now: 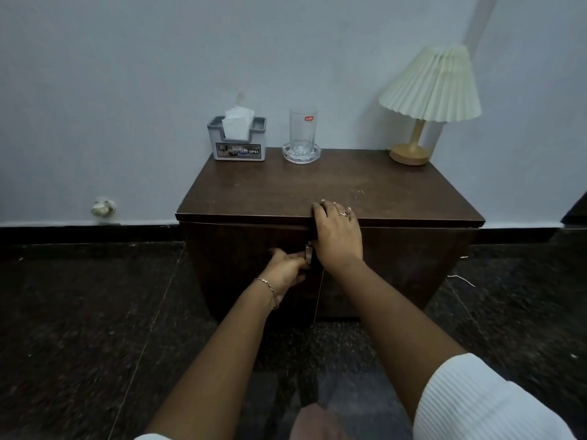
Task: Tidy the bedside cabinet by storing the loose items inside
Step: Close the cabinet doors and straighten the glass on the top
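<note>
A dark wooden bedside cabinet (349,188) stands against the wall with both front doors closed or nearly closed. My left hand (286,269) grips the small metal handle (308,251) at the middle of the doors. My right hand (336,233) lies over the front edge of the cabinet top, fingers resting on the top and palm against the right door. On the top at the back stand a grey tissue holder (237,144) with white tissues, a clear drinking glass (302,131) on a clear glass coaster (301,155), and a lamp (425,103).
The lamp has a pleated cream shade and a wooden base at the cabinet's back right corner. Dark speckled stone floor surrounds the cabinet. A pale wall with a black skirting runs behind it. My knee shows at the bottom edge.
</note>
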`<state>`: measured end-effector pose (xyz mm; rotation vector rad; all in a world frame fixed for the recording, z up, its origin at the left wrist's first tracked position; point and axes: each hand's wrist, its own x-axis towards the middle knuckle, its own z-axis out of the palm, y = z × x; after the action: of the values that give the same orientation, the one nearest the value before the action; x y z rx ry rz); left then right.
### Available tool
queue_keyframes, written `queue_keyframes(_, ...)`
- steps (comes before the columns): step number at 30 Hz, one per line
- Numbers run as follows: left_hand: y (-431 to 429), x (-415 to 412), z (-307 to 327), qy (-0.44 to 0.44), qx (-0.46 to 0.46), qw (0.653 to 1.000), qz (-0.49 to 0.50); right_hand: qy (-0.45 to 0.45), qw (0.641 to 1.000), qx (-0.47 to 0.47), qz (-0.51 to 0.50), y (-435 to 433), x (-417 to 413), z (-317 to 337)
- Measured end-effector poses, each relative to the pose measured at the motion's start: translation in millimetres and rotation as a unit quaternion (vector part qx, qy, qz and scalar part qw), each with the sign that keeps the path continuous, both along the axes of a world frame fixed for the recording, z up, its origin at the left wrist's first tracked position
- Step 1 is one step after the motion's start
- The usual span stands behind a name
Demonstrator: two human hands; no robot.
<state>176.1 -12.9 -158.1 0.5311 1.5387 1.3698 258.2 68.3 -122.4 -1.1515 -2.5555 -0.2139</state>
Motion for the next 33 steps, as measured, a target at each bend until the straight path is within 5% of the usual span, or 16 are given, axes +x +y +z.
queue_keyframes(14, 9.6, -3.1, 2.4, 0.060, -0.033, 0.998, 0.012, -0.018, 0.997, 0.070, 0.001, 14.6, -4.0, 0.1)
queue_keyframes(21, -13.4, 9.8, 23.9, 0.309, -0.013, 0.924, 0.224, -0.015, 0.999, -0.028, 0.037, 10.7, 3.6, 20.8)
queue_keyframes(26, -5.4, -0.6, 56.1, 0.399, 0.037, 0.888, 0.225, -0.002, 0.989, -0.147, 0.032, 17.4, 6.6, 45.7)
queue_keyframes(33, 51.7, -47.7, 77.9, 0.288, 0.034, 0.947, 0.135, 0.076, 0.972, -0.222, -0.001, 52.9, -14.9, 67.9)
